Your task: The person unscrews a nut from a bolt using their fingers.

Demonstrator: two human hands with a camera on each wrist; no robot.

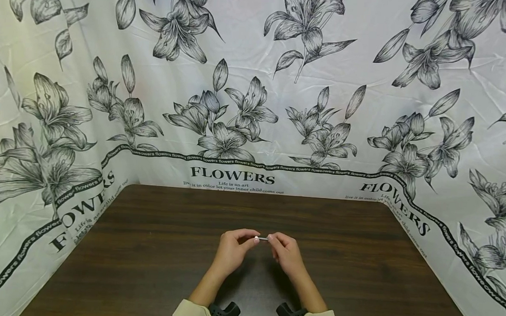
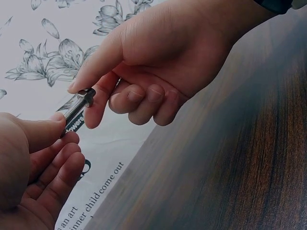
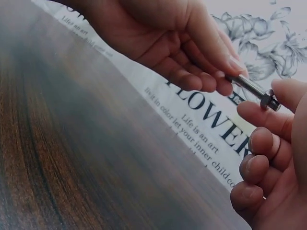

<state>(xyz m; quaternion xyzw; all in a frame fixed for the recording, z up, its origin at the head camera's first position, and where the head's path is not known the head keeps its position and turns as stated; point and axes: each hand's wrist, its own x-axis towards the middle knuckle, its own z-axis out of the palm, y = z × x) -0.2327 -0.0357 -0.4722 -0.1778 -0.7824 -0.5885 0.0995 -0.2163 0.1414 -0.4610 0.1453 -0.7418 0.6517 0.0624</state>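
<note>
A slim silver bolt (image 1: pixel 263 238) is held above the table between both hands. My left hand (image 1: pixel 232 250) pinches one end of it between thumb and fingertips. Threads run along the shank, and a hex nut (image 3: pixel 266 99) sits near the other end, with a short piece of thread beyond it. Thumb and index finger of my right hand (image 1: pixel 288 256) are at that nut, one on each side; the other fingers curl loosely beneath. The bolt's end inside the left fingers is hidden.
The dark wood-grain table (image 1: pixel 168 211) spreads around the hands. A white cloth (image 1: pixel 238 114) printed with lilies and lettering hangs behind it and along both sides. Black wrist devices (image 1: pixel 225 313) are worn below both hands, at the pale sleeves (image 1: pixel 192 314).
</note>
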